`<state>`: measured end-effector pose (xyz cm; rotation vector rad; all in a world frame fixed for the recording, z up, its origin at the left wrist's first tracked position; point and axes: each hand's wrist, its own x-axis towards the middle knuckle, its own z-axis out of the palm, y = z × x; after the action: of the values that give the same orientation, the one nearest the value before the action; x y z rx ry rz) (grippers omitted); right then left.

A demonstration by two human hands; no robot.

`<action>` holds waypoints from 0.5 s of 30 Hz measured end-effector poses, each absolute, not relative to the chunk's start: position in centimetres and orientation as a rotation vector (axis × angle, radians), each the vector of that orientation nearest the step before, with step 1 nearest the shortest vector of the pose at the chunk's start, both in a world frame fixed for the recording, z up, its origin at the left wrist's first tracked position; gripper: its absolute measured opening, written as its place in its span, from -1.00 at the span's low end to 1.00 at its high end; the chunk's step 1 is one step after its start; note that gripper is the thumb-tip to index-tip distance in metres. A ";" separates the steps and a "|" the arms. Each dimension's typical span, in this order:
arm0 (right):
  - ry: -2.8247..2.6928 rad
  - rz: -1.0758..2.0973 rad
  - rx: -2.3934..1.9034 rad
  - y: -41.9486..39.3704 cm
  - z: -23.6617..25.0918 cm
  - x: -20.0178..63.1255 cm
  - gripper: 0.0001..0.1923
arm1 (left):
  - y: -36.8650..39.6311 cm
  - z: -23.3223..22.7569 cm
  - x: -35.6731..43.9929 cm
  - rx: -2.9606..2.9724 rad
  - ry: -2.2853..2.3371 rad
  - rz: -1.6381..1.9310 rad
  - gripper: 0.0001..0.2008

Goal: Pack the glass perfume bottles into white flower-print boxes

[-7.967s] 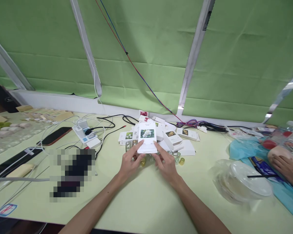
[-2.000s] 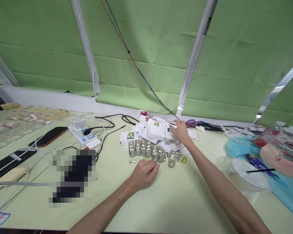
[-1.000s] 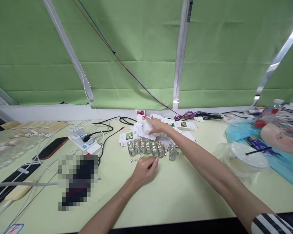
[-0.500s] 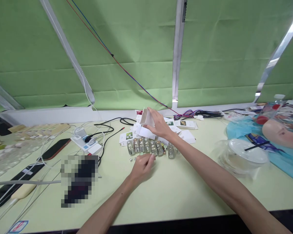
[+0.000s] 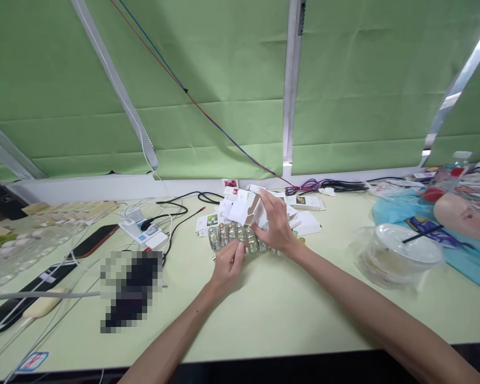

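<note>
My right hand (image 5: 275,221) grips a small white cardboard box (image 5: 253,209) by its side, thumb below and fingers on top. The box tilts, its brown inner side showing at the end toward me. Below it, my left hand (image 5: 229,262) is closed in front of the row of small glass bottles (image 5: 231,232); whatever its curled fingers hold is hidden. Several bottles stand close together with clear glass and metallic-looking necks. My right hand and wrist cover the row's right end. White cartons and papers (image 5: 308,223) lie behind the bottles, one box bearing a green picture (image 5: 212,221).
At left are a power strip (image 5: 142,229) with cables, a phone (image 5: 93,241) and a blurred-out dark patch. A lidded bowl in a plastic bag (image 5: 404,250) with a black straw stands at right, beside blue sheeting (image 5: 476,261) and a mannequin head (image 5: 464,216).
My right hand has moved right and down with the white box, which has turned so its end faces me. My left hand has risen slightly, closer to the bottles.
</note>
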<state>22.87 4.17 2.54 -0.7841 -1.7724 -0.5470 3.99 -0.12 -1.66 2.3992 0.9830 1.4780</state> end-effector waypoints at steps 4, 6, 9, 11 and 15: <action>-1.753 -0.571 -0.753 3.0 1.0 23.8 -0.09 | -0.3 -1.4 4.2 2.412 0.949 1.523 -0.68; -1.729 -0.594 -0.773 2.6 0.0 24.2 -0.10 | -0.3 -1.3 4.3 2.418 0.927 1.536 -0.70; -1.716 -0.649 -0.815 2.2 -1.0 24.6 -0.16 | -0.4 -1.2 4.6 2.435 0.879 1.531 -0.68; -1.727 -0.676 -0.813 2.0 -1.1 24.6 -0.21 | -0.5 -1.1 4.6 2.462 0.846 1.523 -0.67; -1.701 -0.712 -0.740 1.7 -0.8 24.0 -0.25 | -0.4 -0.9 4.6 2.501 0.782 1.546 -0.69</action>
<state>24.00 1.73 -0.76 -0.7399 -1.7011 -0.7121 4.56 -0.43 -0.88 2.5014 0.7818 1.5465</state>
